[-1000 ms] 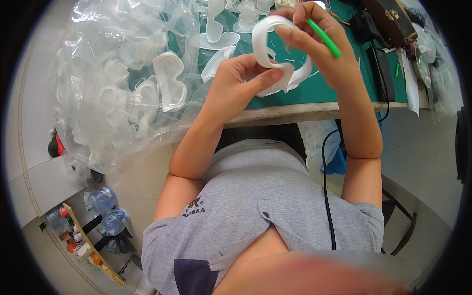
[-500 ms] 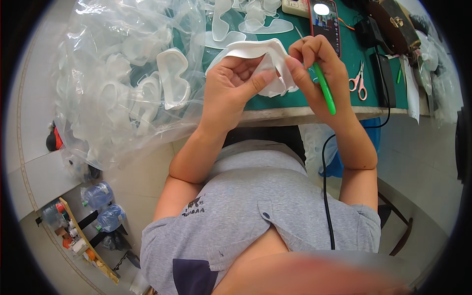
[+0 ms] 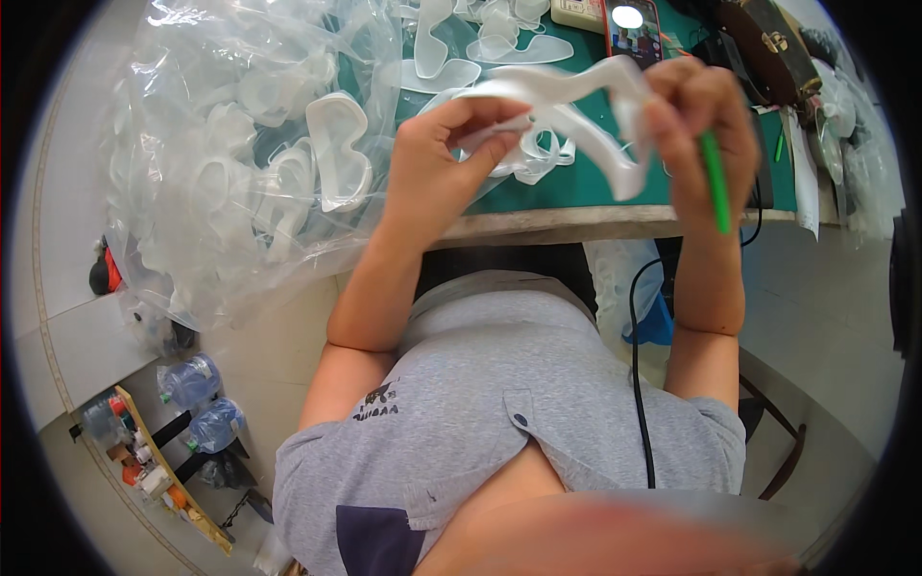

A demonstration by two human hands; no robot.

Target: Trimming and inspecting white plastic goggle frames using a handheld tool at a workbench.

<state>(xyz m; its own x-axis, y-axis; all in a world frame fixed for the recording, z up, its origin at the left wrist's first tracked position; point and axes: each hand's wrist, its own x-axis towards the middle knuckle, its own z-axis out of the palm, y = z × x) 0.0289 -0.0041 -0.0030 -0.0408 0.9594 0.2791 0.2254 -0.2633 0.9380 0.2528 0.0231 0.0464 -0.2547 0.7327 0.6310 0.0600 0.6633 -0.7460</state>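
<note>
A white, soft-looking goggle frame [image 3: 617, 163] is stretched out between my hands above the green table. My left hand [image 3: 451, 158] is closed, its thumb and fingertips pinching a thin white edge; whether that edge belongs to the frame I cannot tell. At the other end, my right hand [image 3: 706, 130] is blurred but looks closed on the frame's right side. It also keeps a green-handled tool [image 3: 715, 182] in its grip, with the handle hanging down and the tip hidden. Below the frame, looped white pieces [image 3: 543, 161] rest on the table.
A large clear plastic bag [image 3: 221, 182] with several translucent goggle parts covers the left side. More translucent parts [image 3: 523, 50] are at the back. A phone [image 3: 632, 29], a dark case [image 3: 768, 43] and a black cable [image 3: 636, 384] lie to the right. The green table [image 3: 586, 197] has a pale front edge.
My right hand has moved right and slightly up with the green-handled tool, drawing the goggle frame out from my left hand. The scissors on the right are now hidden behind that hand.
</note>
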